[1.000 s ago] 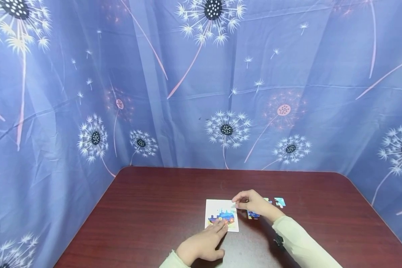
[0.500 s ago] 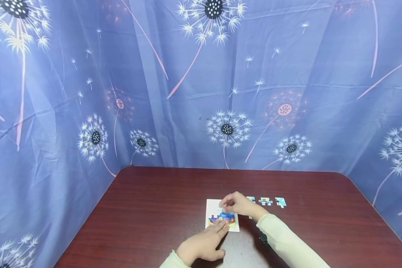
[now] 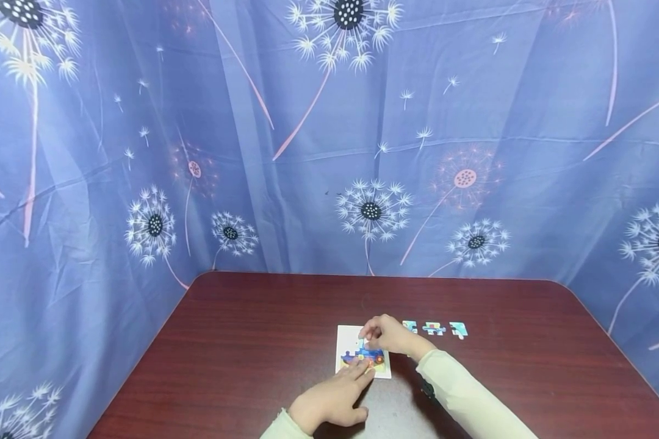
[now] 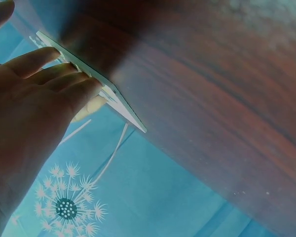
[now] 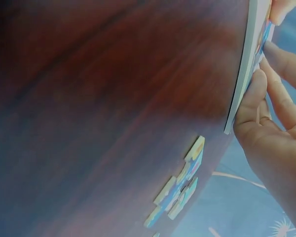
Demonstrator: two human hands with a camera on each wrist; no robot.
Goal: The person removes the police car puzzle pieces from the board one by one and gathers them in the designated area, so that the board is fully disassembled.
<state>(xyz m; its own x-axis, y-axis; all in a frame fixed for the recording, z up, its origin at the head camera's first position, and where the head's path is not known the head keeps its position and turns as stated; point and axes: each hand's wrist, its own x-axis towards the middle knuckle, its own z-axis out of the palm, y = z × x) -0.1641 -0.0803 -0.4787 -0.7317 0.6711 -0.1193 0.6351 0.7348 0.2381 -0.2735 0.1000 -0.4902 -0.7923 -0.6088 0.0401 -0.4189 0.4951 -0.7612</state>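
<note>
A white-rimmed puzzle board [image 3: 344, 335] lies on the table, its tray partly filled with a blue, orange and yellow vehicle picture. My left hand [image 3: 334, 397] rests on the board's near edge with fingers extended; in the left wrist view those fingers [image 4: 64, 81] lie over the board's side. Over the upper part of the board, my right hand [image 3: 391, 335] pinches a pale puzzle piece [image 3: 361, 343] between thumb and fingers, right at the tray. From the right wrist, the board's edge [image 5: 242, 74] shows beside the bent fingers, and the piece is mostly hidden.
Right of the board lie loose puzzle pieces: one [image 3: 409, 326] partly behind the right wrist, a blue one with red and yellow [image 3: 433, 329], and a light-blue one [image 3: 458, 330]. The dark red table [image 3: 241, 366] meets a blue dandelion-print curtain [image 3: 307, 213] at its back and left.
My right hand has moved left from the board's right edge to over its tray, bringing the pale piece, then stayed nearly still. The loose pieces came into clearer view. My left hand stayed put.
</note>
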